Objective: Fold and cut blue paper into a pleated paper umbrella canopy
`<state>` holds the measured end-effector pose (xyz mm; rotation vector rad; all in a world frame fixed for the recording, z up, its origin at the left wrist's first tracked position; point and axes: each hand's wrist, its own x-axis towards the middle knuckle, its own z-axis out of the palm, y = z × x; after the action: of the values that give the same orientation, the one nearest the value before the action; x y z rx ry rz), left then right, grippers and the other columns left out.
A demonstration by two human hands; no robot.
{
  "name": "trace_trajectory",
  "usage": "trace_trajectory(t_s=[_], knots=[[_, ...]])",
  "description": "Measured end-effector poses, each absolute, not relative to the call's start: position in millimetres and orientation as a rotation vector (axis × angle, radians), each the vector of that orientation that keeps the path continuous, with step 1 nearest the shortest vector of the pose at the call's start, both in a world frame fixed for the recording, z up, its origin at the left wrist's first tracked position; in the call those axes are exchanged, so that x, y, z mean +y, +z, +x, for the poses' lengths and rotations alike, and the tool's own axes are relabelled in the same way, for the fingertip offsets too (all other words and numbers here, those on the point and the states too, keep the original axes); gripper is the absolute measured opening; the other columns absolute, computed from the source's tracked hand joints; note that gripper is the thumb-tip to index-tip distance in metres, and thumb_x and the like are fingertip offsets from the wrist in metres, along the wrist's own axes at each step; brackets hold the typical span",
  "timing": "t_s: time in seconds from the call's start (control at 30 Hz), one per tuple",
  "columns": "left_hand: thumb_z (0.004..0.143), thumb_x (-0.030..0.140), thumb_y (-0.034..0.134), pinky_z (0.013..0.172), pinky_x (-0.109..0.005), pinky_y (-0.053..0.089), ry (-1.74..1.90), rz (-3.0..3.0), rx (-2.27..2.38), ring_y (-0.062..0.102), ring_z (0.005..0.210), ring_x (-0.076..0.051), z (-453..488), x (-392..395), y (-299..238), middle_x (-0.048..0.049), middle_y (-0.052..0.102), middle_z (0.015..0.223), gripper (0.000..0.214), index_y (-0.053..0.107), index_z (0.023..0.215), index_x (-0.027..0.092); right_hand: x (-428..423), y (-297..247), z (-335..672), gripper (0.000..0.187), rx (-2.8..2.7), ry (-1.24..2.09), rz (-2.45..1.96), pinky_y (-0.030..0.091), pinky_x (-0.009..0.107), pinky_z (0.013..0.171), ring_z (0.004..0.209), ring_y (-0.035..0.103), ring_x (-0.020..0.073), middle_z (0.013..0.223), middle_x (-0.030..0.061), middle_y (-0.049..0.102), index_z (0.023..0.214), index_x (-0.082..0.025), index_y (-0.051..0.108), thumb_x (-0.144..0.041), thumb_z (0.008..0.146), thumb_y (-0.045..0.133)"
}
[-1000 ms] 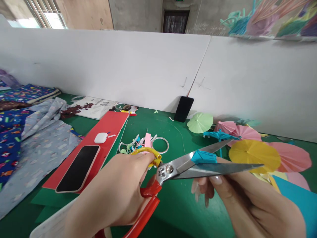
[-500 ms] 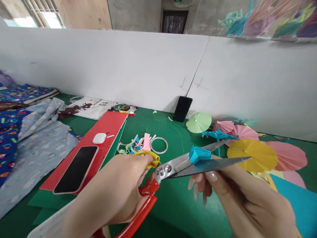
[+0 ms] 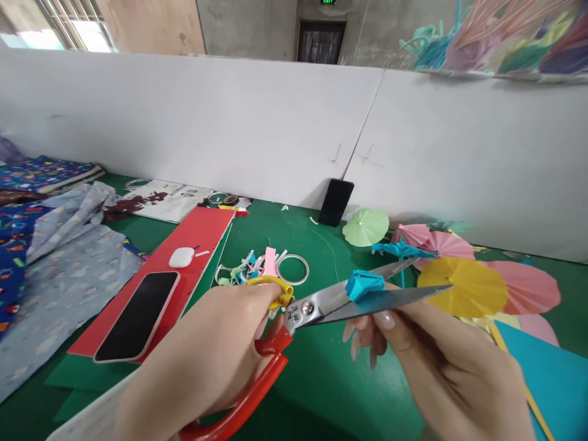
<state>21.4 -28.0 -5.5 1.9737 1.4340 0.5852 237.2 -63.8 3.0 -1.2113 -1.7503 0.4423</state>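
Note:
My left hand (image 3: 206, 361) grips the red and yellow handles of a pair of steel scissors (image 3: 321, 303), blades pointing right and slightly apart. A small folded blue paper piece (image 3: 365, 283) sits between the blades near the pivot. My right hand (image 3: 441, 361) pinches that blue paper from below, thumb and fingers closed on it. A yellow paper umbrella (image 3: 462, 286) lies on the green table (image 3: 321, 380) just beyond the blade tips.
Pink paper umbrellas (image 3: 523, 288), a green one (image 3: 366, 226) and a blue sheet (image 3: 551, 373) lie at right. A red board (image 3: 202, 229) carries a phone (image 3: 138, 315) and white earbud case (image 3: 180, 256). Paper scraps and a tape ring (image 3: 292, 268) sit mid-table. Fabric (image 3: 59, 257) lies left; another phone (image 3: 336, 202) leans on the white wall.
The blue paper piece has turned and bunched up between the blades, and the scissors with both hands have shifted slightly left. The blades have closed a little.

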Motion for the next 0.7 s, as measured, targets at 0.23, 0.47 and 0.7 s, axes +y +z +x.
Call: trace_trajectory(t_s=[0.23, 0.47, 0.7], knots=[[0.073, 0.011, 0.046, 0.065, -0.026, 0.040, 0.357, 2.225, 1.343, 0.064, 0.086, -0.023, 24, -20, 5, -0.0038, 0.066, 0.103, 0.029, 0.058, 0.095, 0.024, -66, 4, 238, 0.022, -1.719, 0.435, -1.193, 0.050, 0.010, 0.051, 0.052, 0.062, 0.0071, 0.065, -0.0059, 0.067, 0.077, -0.024, 0.061, -0.013, 0.093, 0.052], [0.081, 0.027, 0.050, 0.053, -0.026, 0.029, 0.372, 2.341, 1.355, 0.050, 0.059, -0.019, 33, -18, 11, -0.0006, 0.058, 0.073, 0.012, 0.045, 0.071, 0.023, -63, 8, 240, 0.025, -1.716, 0.393, -1.173, 0.048, 0.009, 0.047, 0.050, 0.061, 0.0061, 0.063, -0.0070, 0.068, 0.071, -0.024, 0.062, -0.012, 0.091, 0.053], [0.086, 0.027, 0.048, 0.052, -0.027, 0.021, 0.377, 2.197, 1.398, 0.035, 0.054, -0.015, 40, -10, -4, 0.0024, 0.043, 0.063, 0.023, 0.037, 0.066, 0.023, -56, 4, 244, 0.026, -1.706, 0.570, -1.181, 0.048, 0.012, 0.047, 0.052, 0.058, 0.0080, 0.063, -0.0032, 0.066, 0.071, -0.022, 0.060, -0.019, 0.095, 0.050]])
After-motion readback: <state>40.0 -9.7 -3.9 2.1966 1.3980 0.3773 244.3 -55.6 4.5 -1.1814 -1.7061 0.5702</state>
